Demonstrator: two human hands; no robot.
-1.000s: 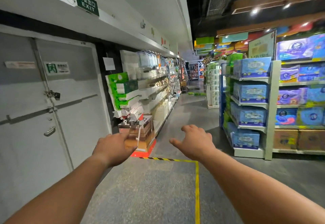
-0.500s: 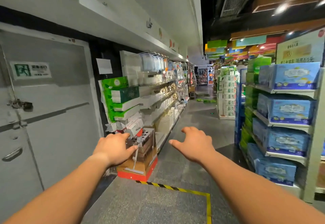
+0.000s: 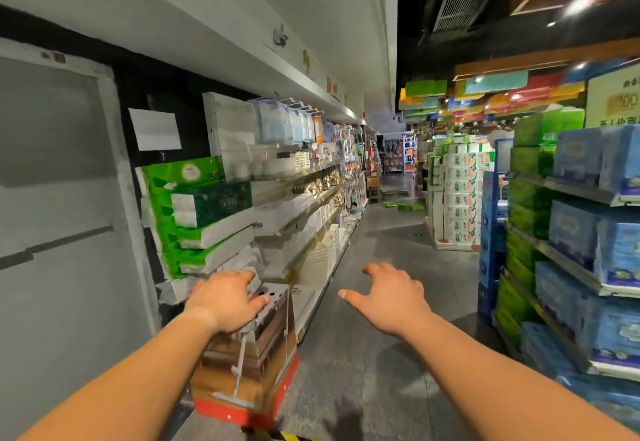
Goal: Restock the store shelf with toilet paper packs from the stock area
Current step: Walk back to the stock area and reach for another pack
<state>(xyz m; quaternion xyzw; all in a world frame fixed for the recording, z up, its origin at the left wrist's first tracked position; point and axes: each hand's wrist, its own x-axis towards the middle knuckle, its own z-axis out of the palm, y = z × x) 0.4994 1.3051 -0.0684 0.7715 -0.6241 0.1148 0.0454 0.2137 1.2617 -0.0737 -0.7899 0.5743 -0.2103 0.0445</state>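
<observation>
Grey concrete floor (image 3: 377, 267), store aisle, running toward 12 o'clock.

Left hand (image 3: 223, 302): held out at 10 o'clock, palm down, fingers loosely spread, holding nothing; seen in front of a cardboard display stand (image 3: 256, 347) with a red base; whether it touches the stand cannot be told.

Right hand (image 3: 388, 298): held out at 1 o'clock, palm down, fingers relaxed and spread wide, thumb pointing left, empty, over bare floor.

Green tissue packs (image 3: 197, 212): stacked at 10 o'clock against the wall end of the left shelving (image 3: 304, 205), just above the stand.

Toilet paper packs, blue (image 3: 581, 232): stacked on the tiered shelf (image 3: 571, 260) at 3 o'clock, well apart from both hands.

White-and-green paper rolls (image 3: 457, 198): pallet stack at 1 o'clock, farther down the aisle.

Grey door (image 3: 59, 198): at 9 o'clock, with a white paper notice (image 3: 156, 128) beside it.
</observation>
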